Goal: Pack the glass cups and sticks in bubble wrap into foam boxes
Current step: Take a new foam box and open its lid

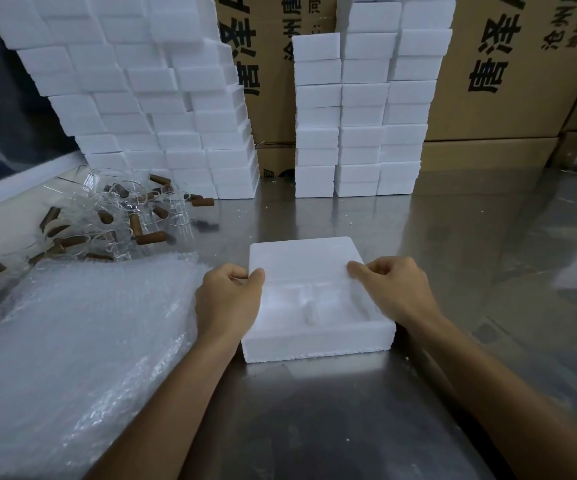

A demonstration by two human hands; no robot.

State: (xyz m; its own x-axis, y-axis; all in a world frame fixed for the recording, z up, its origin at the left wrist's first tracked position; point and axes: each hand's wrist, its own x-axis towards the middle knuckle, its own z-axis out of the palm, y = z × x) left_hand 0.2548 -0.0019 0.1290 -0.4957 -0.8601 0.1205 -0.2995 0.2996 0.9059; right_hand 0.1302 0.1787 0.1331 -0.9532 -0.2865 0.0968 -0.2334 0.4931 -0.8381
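1. Tabletop (418, 254), steel, carried everything. Cardboard cartons (488, 81) stood at the back.
2. Foam box stacks (162, 109) stood against the cartons, left and centre, all closed; contents could not be told.
3. Bubble wrap pile (72, 341) lay at near left, just beside the left forearm.
4. Foam box (315, 341) sat centre front. Its lid (301, 258) was half slid or lifted toward the far side. The moulded recesses that showed held nothing.
5. Glass cups (124, 199) and brown sticks (152, 237) lay loose at far left, unwrapped and well apart from the box.
6. Left hand (228, 299) and right hand (391, 289): each grip was a narrow thumb-and-finger pinch on a lid edge.
7. Likely step: opening the box. Best done by lifting both sides evenly, since the foam would probably crumble or snap if twisted, then parking the lid nearby.
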